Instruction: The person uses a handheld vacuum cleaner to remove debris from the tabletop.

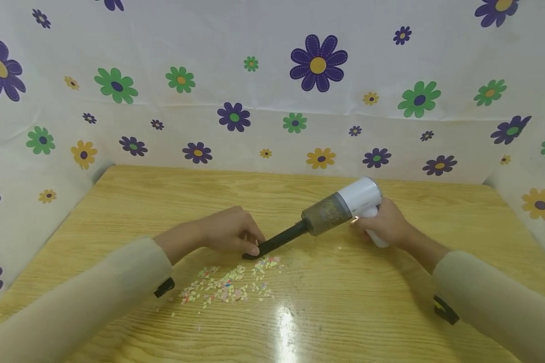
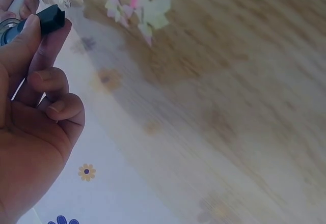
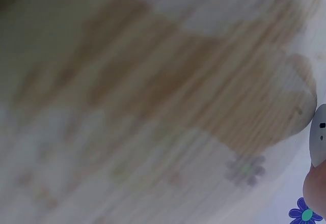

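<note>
A white handheld vacuum cleaner with a smoky see-through dust cup is held slanted over the table. My right hand grips its white handle. In the right wrist view only the grey-white handle end and a bit of that hand show at the edge. The thumb and fingers of my left hand pinch the black nozzle near its tip; the left wrist view shows this nozzle between thumb and forefinger. Small paper scraps, mostly pale yellow with some pink, lie scattered just below the tip.
The wooden table has a glossy top that reflects light near the front. A white cloth printed with purple, green and yellow flowers hangs behind it and at both sides. Dark straps sit at both sleeves.
</note>
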Demonstrator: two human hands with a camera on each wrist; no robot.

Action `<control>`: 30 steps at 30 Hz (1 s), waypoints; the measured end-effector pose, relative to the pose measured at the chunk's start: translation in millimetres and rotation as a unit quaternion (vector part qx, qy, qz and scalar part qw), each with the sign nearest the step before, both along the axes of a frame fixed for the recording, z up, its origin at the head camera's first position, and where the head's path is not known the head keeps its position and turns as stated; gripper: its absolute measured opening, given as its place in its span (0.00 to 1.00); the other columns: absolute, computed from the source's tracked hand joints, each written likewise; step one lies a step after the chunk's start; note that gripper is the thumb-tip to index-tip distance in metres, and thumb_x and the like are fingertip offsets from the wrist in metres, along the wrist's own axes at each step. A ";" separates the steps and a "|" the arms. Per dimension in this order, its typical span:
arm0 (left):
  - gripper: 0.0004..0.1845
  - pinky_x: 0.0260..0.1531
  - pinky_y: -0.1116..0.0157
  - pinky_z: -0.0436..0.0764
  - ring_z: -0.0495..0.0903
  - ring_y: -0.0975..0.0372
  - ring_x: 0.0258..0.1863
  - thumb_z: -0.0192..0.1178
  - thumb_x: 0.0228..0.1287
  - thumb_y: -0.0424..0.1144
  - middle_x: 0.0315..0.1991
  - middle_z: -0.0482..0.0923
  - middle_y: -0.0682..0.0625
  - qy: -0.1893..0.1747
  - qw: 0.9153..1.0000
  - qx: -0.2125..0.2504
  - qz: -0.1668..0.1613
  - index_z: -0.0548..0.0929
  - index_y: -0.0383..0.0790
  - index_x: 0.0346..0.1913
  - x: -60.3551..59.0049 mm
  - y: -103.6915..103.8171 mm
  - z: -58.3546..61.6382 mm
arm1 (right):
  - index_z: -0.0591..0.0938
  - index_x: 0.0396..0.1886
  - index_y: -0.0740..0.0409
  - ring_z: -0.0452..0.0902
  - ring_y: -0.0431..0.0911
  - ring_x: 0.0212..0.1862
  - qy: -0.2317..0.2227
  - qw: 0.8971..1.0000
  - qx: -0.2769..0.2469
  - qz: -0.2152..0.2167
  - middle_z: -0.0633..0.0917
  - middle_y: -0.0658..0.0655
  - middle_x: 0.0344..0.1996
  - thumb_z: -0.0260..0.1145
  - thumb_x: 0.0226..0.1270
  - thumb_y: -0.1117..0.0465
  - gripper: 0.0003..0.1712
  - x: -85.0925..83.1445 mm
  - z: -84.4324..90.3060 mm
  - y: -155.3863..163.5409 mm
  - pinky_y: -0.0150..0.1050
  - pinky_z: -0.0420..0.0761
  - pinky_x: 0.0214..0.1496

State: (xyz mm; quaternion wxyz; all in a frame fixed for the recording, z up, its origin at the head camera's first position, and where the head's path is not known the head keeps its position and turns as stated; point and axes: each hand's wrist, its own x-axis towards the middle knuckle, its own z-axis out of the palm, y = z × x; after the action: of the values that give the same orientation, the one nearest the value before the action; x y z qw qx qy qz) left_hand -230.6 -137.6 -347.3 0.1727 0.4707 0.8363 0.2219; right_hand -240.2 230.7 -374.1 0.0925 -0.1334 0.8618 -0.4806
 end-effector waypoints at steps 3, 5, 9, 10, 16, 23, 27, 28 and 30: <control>0.04 0.32 0.71 0.81 0.78 0.74 0.24 0.66 0.65 0.36 0.28 0.87 0.56 -0.008 1.000 -0.003 0.008 0.90 0.43 0.39 0.6 2.2 0.7 | 0.72 0.49 0.65 0.79 0.50 0.24 0.002 1.000 0.003 0.002 0.80 0.59 0.23 0.69 0.57 0.66 0.22 1.2 0.2 1.9 0.43 0.82 0.32; 0.04 0.32 0.71 0.81 0.79 0.74 0.24 0.67 0.65 0.36 0.29 0.87 0.56 -0.011 1.000 -0.004 0.012 0.90 0.43 0.39 1.1 2.8 0.9 | 0.72 0.49 0.65 0.79 0.50 0.24 0.002 1.000 0.001 0.003 0.80 0.59 0.22 0.69 0.57 0.66 0.22 1.6 0.3 2.2 0.43 0.82 0.32; 0.06 0.33 0.72 0.81 0.79 0.75 0.25 0.67 0.65 0.36 0.30 0.88 0.56 -0.013 1.000 -0.004 0.017 0.91 0.42 0.42 2.4 4.0 1.9 | 0.72 0.48 0.66 0.79 0.50 0.23 0.002 1.000 0.000 0.002 0.80 0.59 0.22 0.69 0.57 0.66 0.21 2.2 0.6 2.6 0.43 0.82 0.31; 0.05 0.33 0.72 0.81 0.79 0.75 0.25 0.67 0.65 0.36 0.30 0.88 0.56 -0.012 1.000 -0.004 0.016 0.91 0.42 0.41 2.4 4.4 1.8 | 0.72 0.48 0.66 0.79 0.50 0.23 0.002 1.000 0.000 0.003 0.80 0.59 0.22 0.69 0.57 0.66 0.22 2.3 0.5 3.2 0.43 0.82 0.31; 0.06 0.33 0.72 0.81 0.80 0.75 0.25 0.67 0.65 0.36 0.30 0.88 0.56 -0.009 1.000 -0.006 0.009 0.91 0.42 0.42 1.7 9.8 0.3 | 0.71 0.49 0.66 0.79 0.50 0.24 -0.001 1.000 0.008 -0.003 0.80 0.60 0.22 0.69 0.56 0.66 0.22 2.9 -0.4 9.4 0.43 0.82 0.32; 0.06 0.33 0.72 0.81 0.80 0.74 0.25 0.66 0.66 0.37 0.30 0.88 0.56 0.003 1.000 -0.005 -0.004 0.91 0.42 0.42 -1.2 22.8 -0.8 | 0.71 0.45 0.66 0.78 0.49 0.22 -0.003 1.000 0.002 -0.015 0.80 0.60 0.21 0.69 0.56 0.67 0.20 8.1 1.0 22.7 0.42 0.82 0.30; 0.10 0.37 0.72 0.82 0.83 0.72 0.29 0.66 0.66 0.37 0.34 0.89 0.52 0.011 1.000 -0.014 -0.005 0.89 0.39 0.48 -0.6 31.1 1.3 | 0.71 0.44 0.67 0.78 0.49 0.21 -0.007 1.000 -0.015 -0.017 0.79 0.60 0.21 0.68 0.56 0.69 0.19 11.6 0.5 30.3 0.42 0.82 0.28; 0.11 0.37 0.72 0.82 0.83 0.72 0.30 0.66 0.66 0.37 0.35 0.89 0.52 0.013 1.000 -0.016 -0.006 0.89 0.39 0.49 -0.7 33.7 1.3 | 0.70 0.44 0.67 0.78 0.49 0.21 -0.007 1.000 -0.017 -0.019 0.79 0.60 0.21 0.68 0.56 0.69 0.19 12.6 0.6 32.3 0.42 0.82 0.28; 0.11 0.38 0.72 0.82 0.83 0.71 0.31 0.66 0.67 0.37 0.36 0.89 0.51 0.014 1.000 -0.020 -0.009 0.89 0.39 0.49 -0.9 38.9 1.4 | 0.70 0.45 0.67 0.78 0.48 0.22 -0.008 1.000 -0.014 -0.023 0.79 0.60 0.22 0.68 0.56 0.69 0.20 14.9 0.7 37.3 0.42 0.82 0.28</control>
State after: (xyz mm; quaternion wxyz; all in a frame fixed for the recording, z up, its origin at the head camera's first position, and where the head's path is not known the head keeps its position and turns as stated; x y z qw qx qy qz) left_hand -231.5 -98.7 -345.9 0.1719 0.4779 0.8386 0.1969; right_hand -225.3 268.0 -373.4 0.0863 -0.1115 0.8568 -0.4959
